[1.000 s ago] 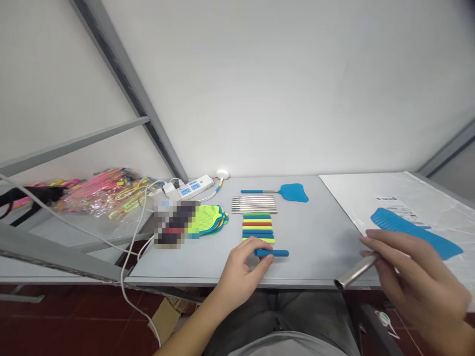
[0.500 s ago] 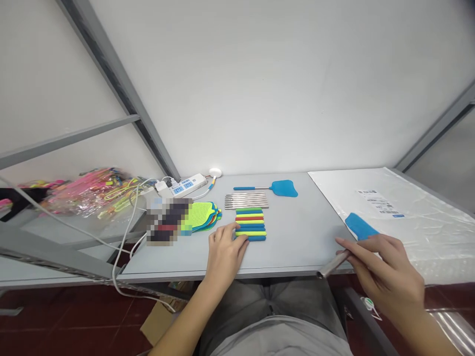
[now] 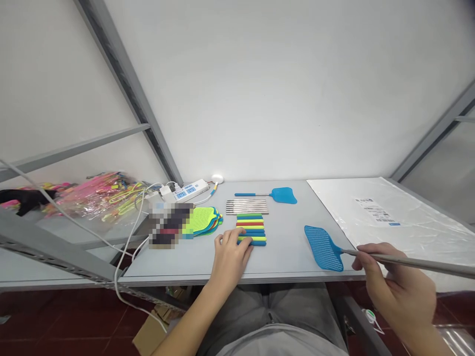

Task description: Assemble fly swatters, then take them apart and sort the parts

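My right hand (image 3: 399,287) is closed around the thin metal rod (image 3: 415,262) of a fly swatter, whose blue mesh head (image 3: 323,247) lies over the grey table near its front edge. My left hand (image 3: 230,256) rests on the table with curled fingers touching the near end of a row of coloured foam grips (image 3: 251,229) in blue, green, yellow and red. Whether it grips one I cannot make out. Behind that row lies a set of metal rods (image 3: 247,206), and behind those a finished blue swatter (image 3: 272,195).
A stack of green and blue swatter heads (image 3: 206,220) lies left of the grips, beside a blurred object (image 3: 170,225). A power strip (image 3: 187,190) with cables sits at the back left. Bags of coloured parts (image 3: 96,195) lie on the left shelf. A plastic sheet (image 3: 393,212) covers the table's right.
My right hand has turned the swatter around, so its blue head now points left over the table and the rod runs out to the right. My left hand stayed by the foam grips.
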